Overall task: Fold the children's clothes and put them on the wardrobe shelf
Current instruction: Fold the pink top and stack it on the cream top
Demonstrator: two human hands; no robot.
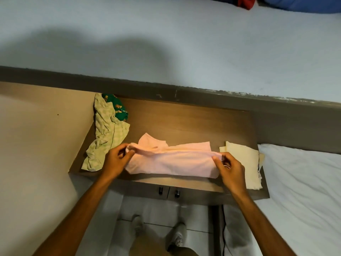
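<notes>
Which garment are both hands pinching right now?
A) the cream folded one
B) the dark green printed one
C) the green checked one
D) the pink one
D: the left hand and right hand each pinch an end of the pink garment on the wooden top; the others lie untouched.

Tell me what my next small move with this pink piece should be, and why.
Probably bring the pinched top edge toward you and lay it down, finishing the fold: your left hand and right hand each hold an end of the pink garment, its upper layer lifted off the wooden top.
</notes>
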